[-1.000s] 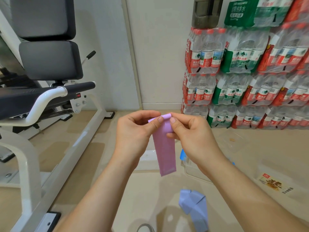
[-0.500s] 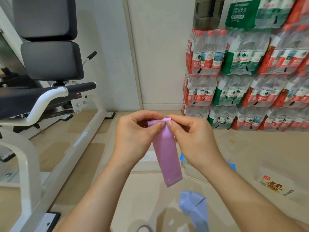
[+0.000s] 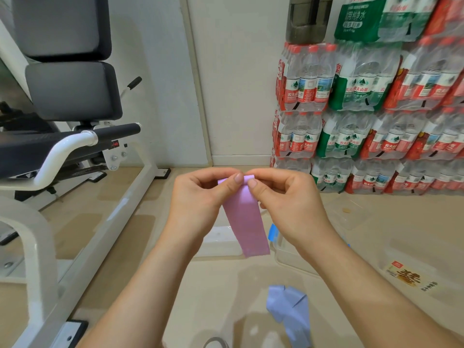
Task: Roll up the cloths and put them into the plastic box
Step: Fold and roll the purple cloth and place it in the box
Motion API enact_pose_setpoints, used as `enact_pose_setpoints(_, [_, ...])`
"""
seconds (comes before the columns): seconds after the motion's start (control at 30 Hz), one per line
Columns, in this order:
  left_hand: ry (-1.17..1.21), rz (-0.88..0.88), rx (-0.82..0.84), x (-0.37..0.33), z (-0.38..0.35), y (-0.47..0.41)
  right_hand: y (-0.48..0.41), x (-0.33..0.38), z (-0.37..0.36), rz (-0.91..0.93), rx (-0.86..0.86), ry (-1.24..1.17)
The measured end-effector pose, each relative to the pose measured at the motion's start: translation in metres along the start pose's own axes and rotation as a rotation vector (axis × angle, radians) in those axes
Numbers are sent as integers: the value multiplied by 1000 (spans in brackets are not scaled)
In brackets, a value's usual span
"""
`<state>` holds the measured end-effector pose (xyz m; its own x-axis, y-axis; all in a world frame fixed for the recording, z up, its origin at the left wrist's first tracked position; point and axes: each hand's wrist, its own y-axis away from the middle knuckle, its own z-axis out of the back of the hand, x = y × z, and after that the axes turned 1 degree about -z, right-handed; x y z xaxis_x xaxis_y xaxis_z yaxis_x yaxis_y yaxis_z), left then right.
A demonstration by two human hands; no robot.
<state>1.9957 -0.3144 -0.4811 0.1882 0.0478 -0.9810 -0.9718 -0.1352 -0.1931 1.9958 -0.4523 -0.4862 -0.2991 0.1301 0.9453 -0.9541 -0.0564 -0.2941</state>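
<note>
Head view showed both hands raised at the centre of the frame, holding a pink cloth point(image 3: 247, 222) between them. The left hand point(image 3: 198, 199) and the right hand point(image 3: 288, 204) met at the cloth's top edge, where the fingers point(image 3: 237, 178) of each were curled and pinched a small rolled fold of the fabric, thumbs almost touching. Below the pinch the strip hung free, slightly tilted toward the lower right, and its bottom end was off the floor point(image 3: 213, 297).

A clear plastic box point(image 3: 288, 254) with a blue clip sat on the floor just beyond the right wrist, partly hidden by it; I could not tell what lay inside. A flat clear lid point(image 3: 221, 241) lay beside it, behind the hanging cloth. A blue cloth point(image 3: 288, 312) lay crumpled on the floor at the lower centre-right, between the forearms.

A clear labelled package point(image 3: 406, 276) lay at the lower right. Shrink-wrapped packs of water bottles point(image 3: 351, 96) were stacked against the wall at the upper right, and a white-framed exercise bench point(image 3: 70, 91) with black pads filled the left side.
</note>
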Motion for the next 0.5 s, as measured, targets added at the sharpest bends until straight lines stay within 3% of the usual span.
enact_pose_setpoints(0.5, [-63,3,42,1,-2,1,-3,2,7,-69,-30,-56])
